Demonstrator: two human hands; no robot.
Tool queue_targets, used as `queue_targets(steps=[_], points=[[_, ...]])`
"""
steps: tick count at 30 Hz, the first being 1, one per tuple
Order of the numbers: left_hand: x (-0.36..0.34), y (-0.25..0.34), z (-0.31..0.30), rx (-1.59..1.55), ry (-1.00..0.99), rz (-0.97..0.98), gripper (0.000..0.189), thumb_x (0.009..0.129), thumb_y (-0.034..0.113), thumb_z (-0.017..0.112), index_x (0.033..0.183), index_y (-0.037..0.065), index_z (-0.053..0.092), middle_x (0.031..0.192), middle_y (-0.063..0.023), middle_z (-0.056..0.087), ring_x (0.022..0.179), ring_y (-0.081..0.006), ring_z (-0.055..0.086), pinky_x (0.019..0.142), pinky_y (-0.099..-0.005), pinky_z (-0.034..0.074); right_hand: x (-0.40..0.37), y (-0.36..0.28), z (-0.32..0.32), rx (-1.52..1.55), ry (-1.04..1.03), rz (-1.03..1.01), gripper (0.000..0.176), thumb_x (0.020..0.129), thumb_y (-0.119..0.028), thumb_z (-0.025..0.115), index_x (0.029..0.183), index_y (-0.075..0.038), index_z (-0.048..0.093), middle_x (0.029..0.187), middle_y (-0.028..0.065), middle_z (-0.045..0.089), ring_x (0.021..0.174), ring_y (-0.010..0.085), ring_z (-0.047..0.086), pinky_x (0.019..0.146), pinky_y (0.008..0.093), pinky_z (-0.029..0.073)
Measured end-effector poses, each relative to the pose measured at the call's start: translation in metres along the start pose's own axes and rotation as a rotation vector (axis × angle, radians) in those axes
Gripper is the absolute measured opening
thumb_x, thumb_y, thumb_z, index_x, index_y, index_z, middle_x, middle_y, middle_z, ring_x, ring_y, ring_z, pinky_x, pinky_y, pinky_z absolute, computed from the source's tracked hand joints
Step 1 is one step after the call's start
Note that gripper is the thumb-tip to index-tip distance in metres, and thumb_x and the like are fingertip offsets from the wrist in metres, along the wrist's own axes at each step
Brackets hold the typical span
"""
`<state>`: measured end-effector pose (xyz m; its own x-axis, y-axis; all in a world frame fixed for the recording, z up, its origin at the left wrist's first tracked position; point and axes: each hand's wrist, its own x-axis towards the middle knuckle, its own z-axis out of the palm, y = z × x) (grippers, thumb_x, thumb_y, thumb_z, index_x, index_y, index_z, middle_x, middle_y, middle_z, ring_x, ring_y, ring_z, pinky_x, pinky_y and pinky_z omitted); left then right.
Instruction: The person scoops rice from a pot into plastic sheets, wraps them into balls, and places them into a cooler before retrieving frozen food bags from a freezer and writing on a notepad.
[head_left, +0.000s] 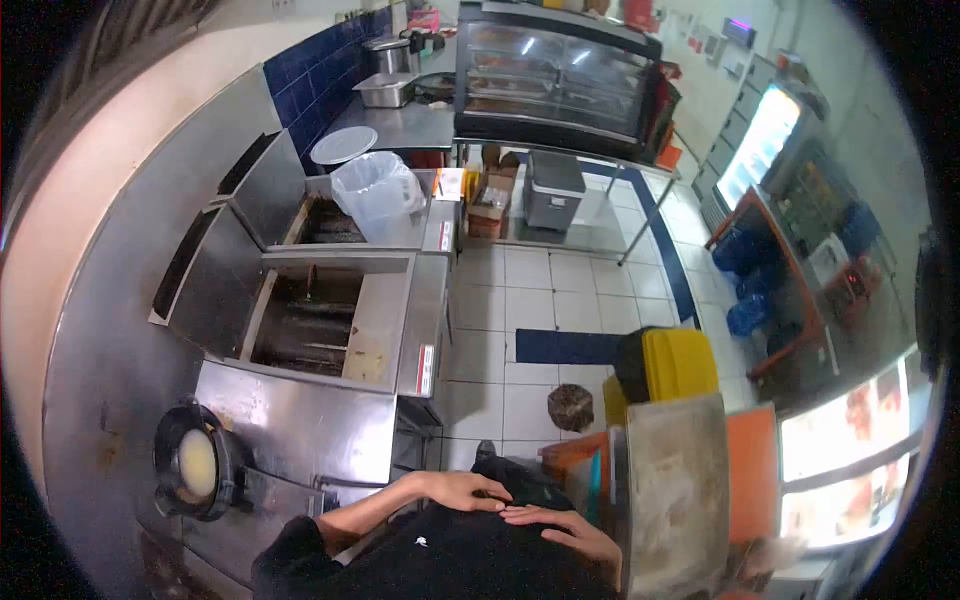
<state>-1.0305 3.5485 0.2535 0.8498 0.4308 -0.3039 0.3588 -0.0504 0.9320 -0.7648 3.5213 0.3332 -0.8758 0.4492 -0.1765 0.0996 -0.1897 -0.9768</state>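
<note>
My left hand (465, 491) rests in front of my dark clothing (420, 550), its fingers curled around a small dark bit that I cannot make out. Beside it, my right hand (568, 526) lies nearly flat against the clothing, thumb apart from the fingers. The fingertips of both hands almost meet. To the left, a black pan (230, 465) holding a pale yellow round piece (198, 463) sits on the steel cooking surface. Nearest my right hand is a worn, flat-topped counter (675, 500).
Two fryer basins, one (305, 320) nearer, line the left side. A clear bag-lined bucket (378, 195) stands over the far one. Ahead are a display case (555, 75), a grey cooler (555, 190) and a yellow-lidded bin (680, 362). A dark round object (570, 407) lies on the floor.
</note>
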Motion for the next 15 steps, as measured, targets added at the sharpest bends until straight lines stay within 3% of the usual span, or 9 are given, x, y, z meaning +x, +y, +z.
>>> queue_targets(steps=[1,4,6,7,8,10,11,14,15], points=[[0.000,0.002,-0.029,-0.060,-0.009,-0.105,0.056,0.099,0.046,0.046,0.137,0.005,0.047,0.128,-0.0195,0.058,0.121,-0.0293,0.053,0.102,-0.0383,0.041,0.021,-0.014,-0.029,0.008,-0.024,0.022,0.046,0.100,-0.033,0.047,0.137,-0.007,0.051,0.142,0.0108,0.049,0.140,0.0275,0.033,0.118,0.0453,0.016],[-0.003,-0.010,-0.082,-0.222,0.303,-0.018,0.050,0.101,0.042,0.045,0.135,0.006,0.050,0.124,-0.0150,0.061,0.118,-0.0255,0.054,0.102,-0.0369,0.041,0.079,-0.067,-0.106,0.047,-0.174,0.041,0.049,0.100,-0.038,0.043,0.138,-0.008,0.049,0.146,0.0117,0.044,0.141,0.0286,0.031,0.119,0.0485,0.012],[0.002,-0.012,-0.127,-0.312,0.448,-0.015,0.047,0.100,0.038,0.048,0.134,0.005,0.052,0.123,-0.0137,0.061,0.117,-0.0237,0.055,0.101,-0.0358,0.041,0.116,-0.126,-0.144,0.101,-0.388,-0.232,0.066,0.095,-0.057,0.040,0.137,-0.007,0.051,0.147,0.0149,0.042,0.141,0.0329,0.030,0.117,0.0566,0.006],[0.007,-0.019,-0.153,-0.367,0.573,-0.021,0.044,0.100,0.034,0.051,0.132,0.005,0.053,0.121,-0.0125,0.062,0.116,-0.0219,0.055,0.101,-0.0347,0.042,0.131,-0.141,-0.165,0.090,-0.452,-0.170,0.075,0.092,-0.065,0.038,0.138,-0.008,0.049,0.149,0.0152,0.039,0.144,0.0336,0.024,0.116,0.0588,0.002],[0.018,-0.035,-0.179,-0.378,0.579,-0.024,0.044,0.100,0.034,0.051,0.132,0.005,0.053,0.121,-0.0125,0.062,0.116,-0.0219,0.055,0.101,-0.0347,0.042,0.154,-0.142,-0.190,0.095,-0.461,-0.162,0.075,0.092,-0.065,0.038,0.138,-0.008,0.049,0.149,0.0152,0.039,0.144,0.0336,0.024,0.116,0.0588,0.002],[0.047,-0.067,-0.228,-0.597,0.905,-0.081,0.031,0.097,0.024,0.057,0.121,0.005,0.060,0.115,-0.0080,0.065,0.106,-0.0180,0.060,0.092,-0.0319,0.048,0.199,-0.141,-0.237,-0.002,-0.508,-0.028,0.072,0.093,-0.063,0.036,0.139,-0.009,0.049,0.151,0.0147,0.036,0.145,0.0327,0.020,0.116,0.0572,0.001],[0.058,-0.078,-0.256,-0.457,1.021,-0.116,0.029,0.097,0.022,0.057,0.119,0.004,0.060,0.110,-0.0088,0.066,0.102,-0.0178,0.062,0.090,-0.0321,0.049,0.226,-0.141,-0.259,0.002,-0.476,-0.048,0.056,0.099,-0.049,0.038,0.141,-0.013,0.046,0.153,0.0106,0.032,0.146,0.0287,0.018,0.118,0.0531,0.003],[0.078,-0.084,-0.377,-0.207,1.295,-0.123,0.023,0.093,0.015,0.060,0.113,0.003,0.061,0.080,-0.0080,0.066,0.074,-0.0141,0.063,0.069,-0.0312,0.050,0.307,-0.105,-0.330,-0.058,-0.416,0.052,0.051,0.101,-0.043,0.038,0.141,-0.013,0.047,0.154,0.0089,0.032,0.146,0.0272,0.018,0.119,0.0509,0.005],[0.086,-0.095,-0.424,-0.099,1.388,-0.136,0.020,0.092,0.014,0.060,0.109,0.003,0.062,0.079,-0.0099,0.066,0.073,-0.0196,0.065,0.067,-0.0335,0.051,0.337,-0.098,-0.354,-0.076,-0.418,0.052,0.051,0.101,-0.043,0.038,0.141,-0.013,0.047,0.154,0.0089,0.032,0.146,0.0272,0.018,0.119,0.0509,0.005]])
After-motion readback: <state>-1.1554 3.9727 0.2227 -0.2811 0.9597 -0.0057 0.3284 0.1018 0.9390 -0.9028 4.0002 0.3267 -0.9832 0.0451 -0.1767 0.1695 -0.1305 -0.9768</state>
